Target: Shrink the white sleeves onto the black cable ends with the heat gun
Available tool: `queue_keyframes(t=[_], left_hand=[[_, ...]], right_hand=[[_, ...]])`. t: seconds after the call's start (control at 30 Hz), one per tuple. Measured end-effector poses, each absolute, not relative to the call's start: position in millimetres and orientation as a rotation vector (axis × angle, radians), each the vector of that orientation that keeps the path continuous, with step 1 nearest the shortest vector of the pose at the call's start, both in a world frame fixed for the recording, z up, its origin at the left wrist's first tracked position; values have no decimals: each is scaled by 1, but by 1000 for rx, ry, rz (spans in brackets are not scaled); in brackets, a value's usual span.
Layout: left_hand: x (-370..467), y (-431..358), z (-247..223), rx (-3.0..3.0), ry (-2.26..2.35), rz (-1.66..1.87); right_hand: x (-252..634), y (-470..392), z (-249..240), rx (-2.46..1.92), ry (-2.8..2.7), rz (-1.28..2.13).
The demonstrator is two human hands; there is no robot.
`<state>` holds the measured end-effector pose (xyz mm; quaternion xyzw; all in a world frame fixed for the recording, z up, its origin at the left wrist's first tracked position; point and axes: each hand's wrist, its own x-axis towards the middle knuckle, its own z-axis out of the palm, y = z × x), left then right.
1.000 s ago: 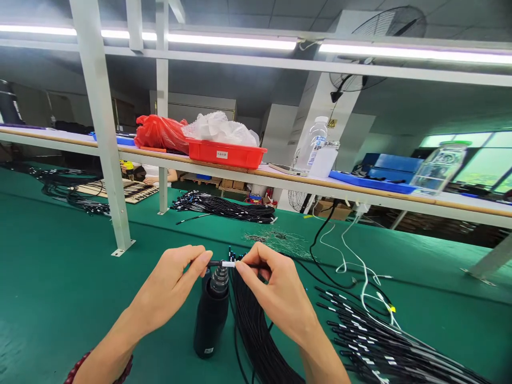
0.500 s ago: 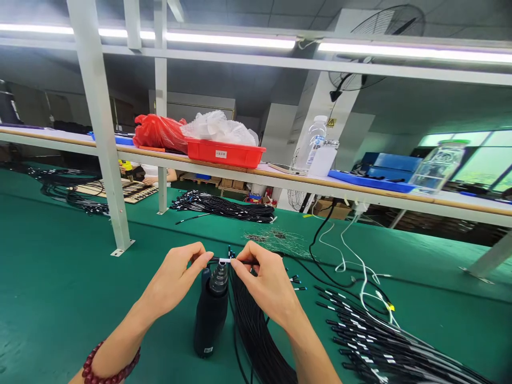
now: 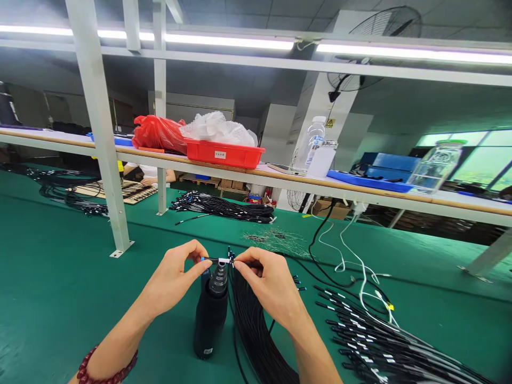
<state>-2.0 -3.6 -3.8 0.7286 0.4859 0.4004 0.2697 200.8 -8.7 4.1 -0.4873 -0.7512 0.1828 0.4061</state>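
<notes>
A thin black cable (image 3: 215, 260) is stretched level between my two hands, with a white sleeve (image 3: 224, 261) on its middle. My left hand (image 3: 176, 280) pinches the cable's left end, where a blue tip shows at the fingers. Just right of the sleeve, my right hand (image 3: 270, 285) grips the cable between thumb and fingers. Directly under the sleeve stands an upright black hot air gun (image 3: 211, 320), its stepped nozzle (image 3: 219, 280) pointing up. Whether the sleeve touches the nozzle I cannot tell. A bundle of black cables (image 3: 256, 325) lies beside the gun, partly behind my right hand.
Many white-marked cables (image 3: 372, 336) lie at the right, near white cords (image 3: 364, 266). Another cable bundle (image 3: 224, 207) and thin loose wires (image 3: 276, 237) lie farther back. A shelf carries a red bin (image 3: 224, 154); its post (image 3: 106, 160) stands left. Another person's arm shows behind.
My left fingers have shifted slightly left and down, and the cable's blue tip now shows there. My right fingers have moved a little right along the cable. The hot air gun stays put.
</notes>
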Motion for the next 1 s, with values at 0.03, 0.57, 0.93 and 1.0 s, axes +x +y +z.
queue_keyframes(t=[0.03, 0.57, 0.93, 1.0], left_hand=[[-2, -4, -3, 1957, 1304, 1083], [1, -4, -2, 2038, 1348, 1041], [-1, -2, -6, 2019, 1374, 1029], [0, -1, -8, 2020, 1367, 1035]], right_hand=[[201, -10, 4, -1210, -1889, 478], [202, -8, 2, -1153, -1847, 519], [206, -11, 4, -1180, -1885, 444], [206, -11, 4, -1172, -1882, 452]])
